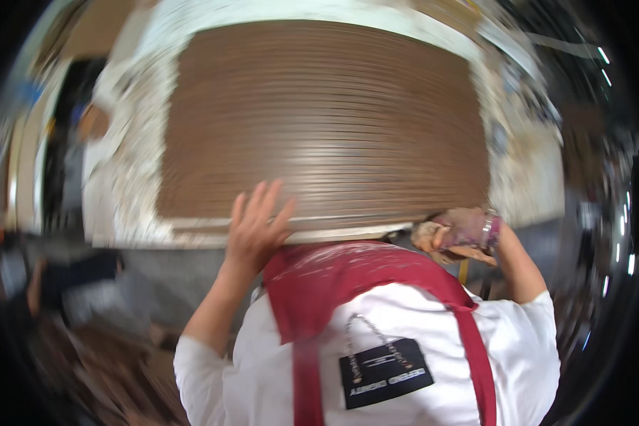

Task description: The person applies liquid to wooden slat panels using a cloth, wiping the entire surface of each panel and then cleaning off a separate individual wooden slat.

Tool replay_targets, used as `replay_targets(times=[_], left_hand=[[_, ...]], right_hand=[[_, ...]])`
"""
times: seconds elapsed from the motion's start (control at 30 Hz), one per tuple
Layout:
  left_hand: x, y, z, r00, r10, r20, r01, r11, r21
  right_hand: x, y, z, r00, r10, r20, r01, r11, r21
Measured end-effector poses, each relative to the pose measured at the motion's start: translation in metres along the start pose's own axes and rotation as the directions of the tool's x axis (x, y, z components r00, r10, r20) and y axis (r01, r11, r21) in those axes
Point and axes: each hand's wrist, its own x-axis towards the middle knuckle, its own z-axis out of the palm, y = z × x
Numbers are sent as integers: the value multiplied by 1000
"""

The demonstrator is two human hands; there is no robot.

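Observation:
A large brown slatted panel (326, 121) with narrow parallel grooves lies flat on a pale, worn table top (145, 163) in front of me. My left hand (257, 226) is at the panel's near edge, left of its middle, with bare fingers stretched out and spread over the grooves. By the near right corner is my right hand (454, 231), covered by a stained purplish and tan glove or cloth. Its fingers look curled; blur hides what they hold, if anything. Close to them, a small dark thing (399, 233) shows at the table's edge, too smeared to name.
Blurred clutter (522, 78) lies along the table's right side. Brown sheet material (96, 32) stands at the far left. A red apron (348, 266) on my body touches or nearly touches the near edge. Grey floor (163, 280) shows at the lower left.

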Motion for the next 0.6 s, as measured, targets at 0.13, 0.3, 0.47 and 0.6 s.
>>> replay_targets(times=[0.13,0.3,0.47,0.6], left_hand=[[15,-1,5,989,79,126,-88,994,65],[17,-15,16,980,176,90,-191,961,202],[61,-35,15,979,190,72,-201,959,201],[95,-37,17,996,92,10,-91,964,250]], right_hand=[[0,15,64,886,276,-373,-193,950,245],[17,16,84,794,324,-514,-173,931,320],[38,22,64,726,344,-595,-72,899,431],[47,19,16,756,376,-536,-26,835,550]])
